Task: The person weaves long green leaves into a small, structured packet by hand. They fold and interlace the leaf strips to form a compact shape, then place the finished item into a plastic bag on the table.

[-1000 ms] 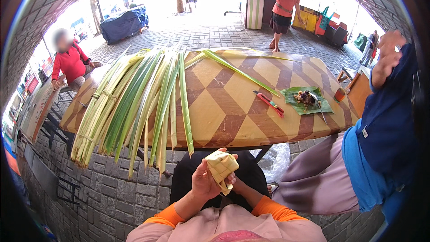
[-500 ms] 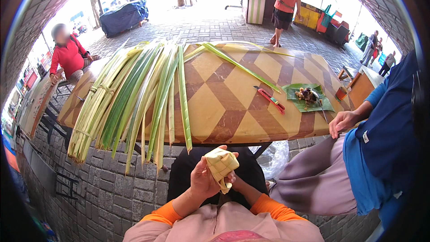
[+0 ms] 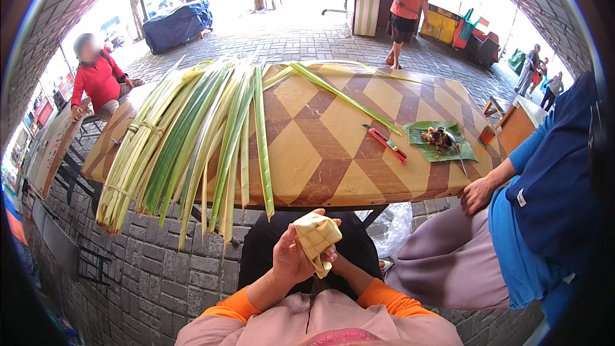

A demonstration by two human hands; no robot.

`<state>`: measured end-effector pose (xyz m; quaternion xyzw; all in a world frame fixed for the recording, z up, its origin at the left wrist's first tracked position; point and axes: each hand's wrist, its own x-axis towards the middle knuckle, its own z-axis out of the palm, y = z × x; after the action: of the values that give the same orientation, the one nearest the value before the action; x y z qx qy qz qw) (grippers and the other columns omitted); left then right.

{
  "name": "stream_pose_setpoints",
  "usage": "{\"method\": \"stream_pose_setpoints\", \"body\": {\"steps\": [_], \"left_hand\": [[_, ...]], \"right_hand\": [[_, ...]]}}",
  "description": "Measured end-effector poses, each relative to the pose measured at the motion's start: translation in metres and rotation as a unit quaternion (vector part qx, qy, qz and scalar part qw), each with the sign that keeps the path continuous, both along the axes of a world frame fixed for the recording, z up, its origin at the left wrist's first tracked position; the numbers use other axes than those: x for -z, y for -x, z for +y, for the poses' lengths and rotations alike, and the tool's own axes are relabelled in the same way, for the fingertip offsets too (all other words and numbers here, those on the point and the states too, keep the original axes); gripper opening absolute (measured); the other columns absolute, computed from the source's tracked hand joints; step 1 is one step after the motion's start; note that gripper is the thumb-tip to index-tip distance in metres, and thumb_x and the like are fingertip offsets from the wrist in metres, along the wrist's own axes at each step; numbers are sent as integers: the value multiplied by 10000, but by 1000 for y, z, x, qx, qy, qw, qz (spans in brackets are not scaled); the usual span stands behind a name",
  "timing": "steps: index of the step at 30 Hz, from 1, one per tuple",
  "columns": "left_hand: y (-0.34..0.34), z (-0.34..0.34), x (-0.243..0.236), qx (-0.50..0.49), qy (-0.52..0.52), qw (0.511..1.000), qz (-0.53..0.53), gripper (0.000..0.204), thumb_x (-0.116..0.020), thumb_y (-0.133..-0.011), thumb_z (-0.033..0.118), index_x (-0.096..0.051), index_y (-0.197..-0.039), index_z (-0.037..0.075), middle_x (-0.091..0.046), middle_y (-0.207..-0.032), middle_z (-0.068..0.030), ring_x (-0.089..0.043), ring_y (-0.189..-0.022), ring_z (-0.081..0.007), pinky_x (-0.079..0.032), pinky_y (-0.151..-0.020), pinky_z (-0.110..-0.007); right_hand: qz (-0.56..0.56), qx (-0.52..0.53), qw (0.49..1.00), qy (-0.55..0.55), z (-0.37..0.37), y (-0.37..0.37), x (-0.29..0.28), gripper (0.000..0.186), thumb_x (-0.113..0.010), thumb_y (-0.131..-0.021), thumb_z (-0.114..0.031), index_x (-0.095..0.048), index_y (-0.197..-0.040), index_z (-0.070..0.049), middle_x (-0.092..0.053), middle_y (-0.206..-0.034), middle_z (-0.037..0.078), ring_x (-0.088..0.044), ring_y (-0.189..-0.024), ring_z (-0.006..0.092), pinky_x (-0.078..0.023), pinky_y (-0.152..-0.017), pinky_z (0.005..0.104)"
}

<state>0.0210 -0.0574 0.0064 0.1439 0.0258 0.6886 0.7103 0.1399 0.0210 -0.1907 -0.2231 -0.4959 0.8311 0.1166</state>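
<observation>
A pale yellow woven palm-leaf pouch [image 3: 318,236] is held over my lap, just off the near edge of the table. My left hand [image 3: 289,257] wraps its fingers and thumb round the left side of the pouch. From behind and the right, my right hand [image 3: 334,255] closes on it, with most of its fingers hidden by the weave. A folded strip end hangs down from the pouch between the two hands. Long green and yellow palm leaf strips [image 3: 192,134], partly tied in bundles, lie over the table's left part and overhang its front edge.
On the patterned table [image 3: 314,173] lie a red box cutter [image 3: 386,144] and a green leaf [image 3: 471,148] bearing dark food and a spoon. A person in blue [image 3: 544,198] sits close on my right; another in red [image 3: 99,83] sits far left. A plastic bag [image 3: 391,227] is under the table.
The neighbour's hand on the right has drawn back from the table edge to their lap. The standing person at the back shifted slightly. My hands and the pouch stay put.
</observation>
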Motion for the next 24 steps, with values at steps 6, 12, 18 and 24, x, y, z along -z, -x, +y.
{"method": "stream_pose_setpoints", "body": {"steps": [6,12,18,24], "left_hand": [[0,0,0,2,-6,1000,0,642,-460,-896,511,-317,-1389,124,-402,-1335,-243,-598,-820,-281,-471,-729,-405],[0,1,1,4,-9,1000,-2,639,-459,-898,511,-316,-1388,126,-405,-1336,-238,-592,-813,-283,-467,-741,-402],[-1,1,-4,10,-17,999,-43,643,-524,-881,458,-307,-1365,94,-436,-1309,-235,-618,-843,-326,-505,-743,-439],[0,0,-2,12,-22,999,-39,641,-517,-884,461,-308,-1365,94,-425,-1319,-235,-617,-852,-328,-505,-747,-441]], "right_hand": [[13,-10,1000,-8,2,-1,15,136,-672,-777,-169,-591,-846,-84,-580,-842,-27,-561,-783,102,-462,-742,275],[-24,4,999,-22,1,-1,14,111,-659,-786,-170,-599,-834,-90,-590,-840,-26,-562,-794,97,-459,-745,275],[-33,-13,998,-46,2,-1,6,85,-643,-792,-157,-595,-824,-95,-586,-821,-33,-554,-781,87,-457,-734,265],[-17,-13,999,-51,1,2,9,60,-627,-812,-137,-578,-797,-106,-564,-794,-50,-537,-754,74,-454,-720,260]]}}
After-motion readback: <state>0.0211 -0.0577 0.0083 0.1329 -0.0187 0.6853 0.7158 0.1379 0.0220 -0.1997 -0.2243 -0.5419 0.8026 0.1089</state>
